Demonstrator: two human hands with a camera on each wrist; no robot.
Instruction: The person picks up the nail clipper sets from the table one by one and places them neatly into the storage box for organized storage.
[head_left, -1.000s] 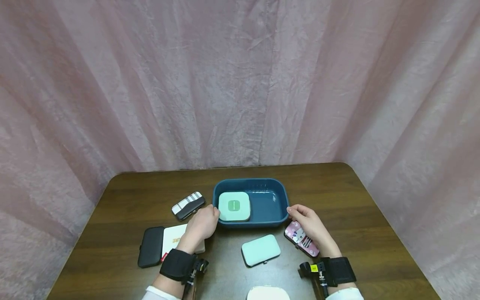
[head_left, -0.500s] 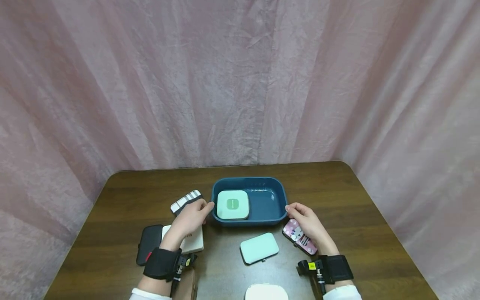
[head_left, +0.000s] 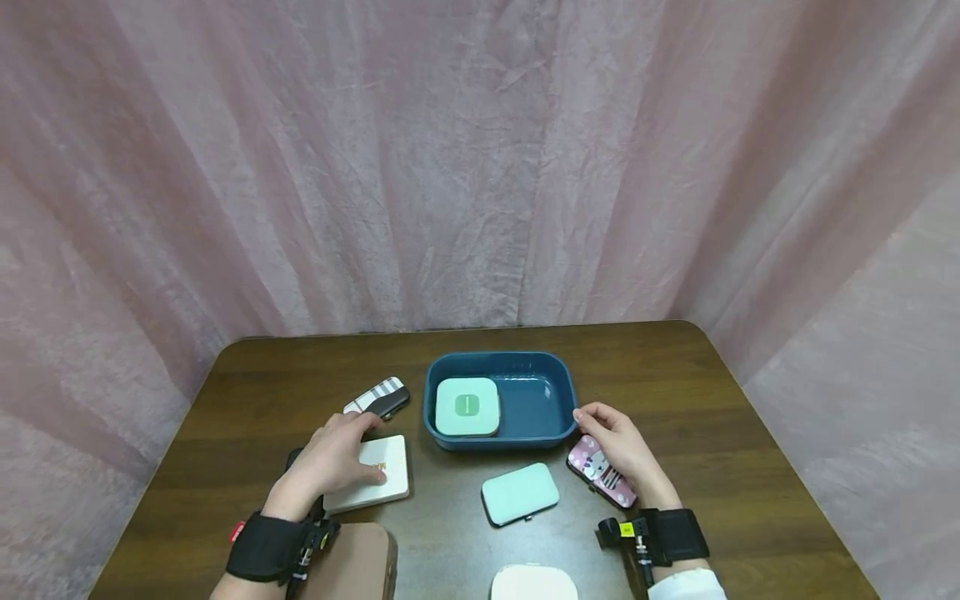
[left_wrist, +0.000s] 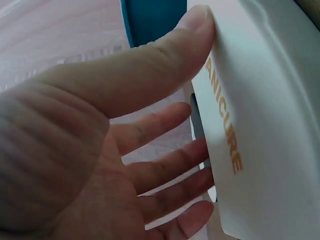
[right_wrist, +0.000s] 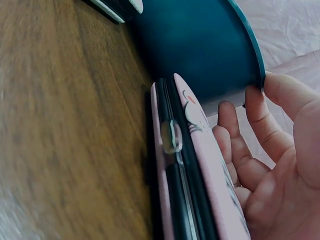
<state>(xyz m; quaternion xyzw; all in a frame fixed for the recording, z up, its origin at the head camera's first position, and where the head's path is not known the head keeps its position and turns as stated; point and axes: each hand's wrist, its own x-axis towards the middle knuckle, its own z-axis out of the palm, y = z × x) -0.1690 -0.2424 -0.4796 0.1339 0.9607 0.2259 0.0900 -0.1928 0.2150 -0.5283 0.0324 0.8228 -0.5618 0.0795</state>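
My left hand reaches over a white manicure case at the left, its fingers spread. In the left wrist view the thumb lies by the edge of that case with gold lettering, and the other fingers extend toward its far side; whether they touch it I cannot tell. My right hand pinches the right rim of a blue tray, the thumb and forefinger on the wall in the right wrist view. A mint square case sits in the tray's left half.
A pink cartoon case lies under my right hand. Before the tray are a mint rectangular case and a white one. A striped case lies left of the tray, a beige one near my left wrist.
My left hand has left the tray's left rim and moved left and nearer to me, over the white manicure case, its fingers spreading. The right hand stays at the tray's rim.
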